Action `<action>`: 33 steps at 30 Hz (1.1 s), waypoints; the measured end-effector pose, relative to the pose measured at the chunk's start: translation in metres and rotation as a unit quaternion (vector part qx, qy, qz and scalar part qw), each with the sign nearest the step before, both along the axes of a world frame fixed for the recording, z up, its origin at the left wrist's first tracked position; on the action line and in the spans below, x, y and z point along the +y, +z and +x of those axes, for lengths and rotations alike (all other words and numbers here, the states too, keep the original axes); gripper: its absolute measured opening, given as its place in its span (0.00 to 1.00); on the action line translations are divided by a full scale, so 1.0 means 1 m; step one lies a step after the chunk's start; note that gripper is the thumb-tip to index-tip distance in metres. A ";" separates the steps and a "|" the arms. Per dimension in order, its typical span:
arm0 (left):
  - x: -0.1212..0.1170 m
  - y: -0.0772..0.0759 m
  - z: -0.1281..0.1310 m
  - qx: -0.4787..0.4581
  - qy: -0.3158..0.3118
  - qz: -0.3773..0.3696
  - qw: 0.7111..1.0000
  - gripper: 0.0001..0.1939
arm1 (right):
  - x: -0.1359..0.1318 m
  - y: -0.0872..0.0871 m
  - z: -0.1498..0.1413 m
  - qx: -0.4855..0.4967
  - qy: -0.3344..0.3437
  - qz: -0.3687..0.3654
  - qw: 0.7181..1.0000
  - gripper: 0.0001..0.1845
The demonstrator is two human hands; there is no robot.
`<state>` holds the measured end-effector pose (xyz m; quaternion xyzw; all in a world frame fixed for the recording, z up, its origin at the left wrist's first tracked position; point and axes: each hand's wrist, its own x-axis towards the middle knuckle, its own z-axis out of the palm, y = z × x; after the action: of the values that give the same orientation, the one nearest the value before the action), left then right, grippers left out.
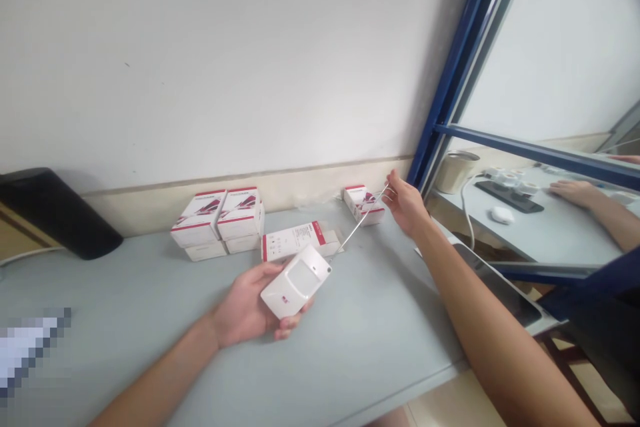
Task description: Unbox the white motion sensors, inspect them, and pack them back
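A white motion detector (296, 281) rests in my left hand (255, 303), its windowed face turned up and its body tilted. My fingers curl around its lower edge. From its top corner a thin metal antenna (357, 225) runs up and to the right. My right hand (400, 199) pinches the far end of that antenna between closed fingers. Behind the detector lies an open white and red box (295, 240) on the grey table (340, 340). A smaller white and red box (356, 199) sits behind the antenna, partly covered by it.
Several white and red boxes (220, 220) are stacked against the wall at the back. A black object (60, 213) leans at the left. On the right stand a blue metal frame (445, 80) and a phone-like dark slab (500, 287). Beyond the frame, another person's hand (575, 192) rests on a table.
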<state>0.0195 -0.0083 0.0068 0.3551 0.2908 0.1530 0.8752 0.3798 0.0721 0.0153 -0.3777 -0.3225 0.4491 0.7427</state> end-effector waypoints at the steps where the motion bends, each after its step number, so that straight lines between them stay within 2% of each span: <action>1: 0.000 -0.001 0.000 -0.007 -0.003 0.006 1.000 0.26 | 0.000 -0.001 -0.001 0.002 0.000 0.000 1.000 0.23; 6: 0.002 -0.006 -0.001 -0.048 -0.020 0.026 0.998 0.25 | -0.003 0.004 -0.005 0.026 0.012 0.003 1.000 0.24; 11: 0.003 -0.011 -0.003 -0.061 -0.007 0.031 0.998 0.24 | -0.008 0.011 -0.017 0.060 0.043 0.008 0.997 0.22; 15: 0.003 -0.013 -0.003 -0.061 0.021 0.025 0.998 0.24 | -0.013 0.008 -0.044 -0.001 0.081 0.009 0.997 0.23; 19: -0.003 0.001 -0.001 -0.045 0.077 0.042 0.995 0.23 | -0.023 -0.002 -0.078 -0.076 0.140 -0.005 0.987 0.25; 23: -0.013 0.023 0.002 0.002 0.124 0.082 0.989 0.26 | -0.039 -0.010 -0.106 -0.156 0.209 -0.003 0.965 0.20; 27: -0.018 0.027 0.004 0.024 0.146 0.106 0.983 0.28 | -0.057 -0.007 -0.123 -0.231 0.287 0.023 0.929 0.21; 30: -0.020 0.029 0.004 0.034 0.138 0.123 0.982 0.29 | -0.064 -0.003 -0.129 -0.246 0.299 0.031 0.921 0.21; 33: -0.022 0.036 0.005 0.051 0.125 0.143 0.981 0.30 | -0.059 -0.001 -0.125 -0.254 0.261 0.034 0.931 0.19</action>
<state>0.0240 -0.0305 0.0433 0.4447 0.3526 0.2823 0.7735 0.2544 0.0128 0.0145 -0.3558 -0.6025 0.5054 0.5049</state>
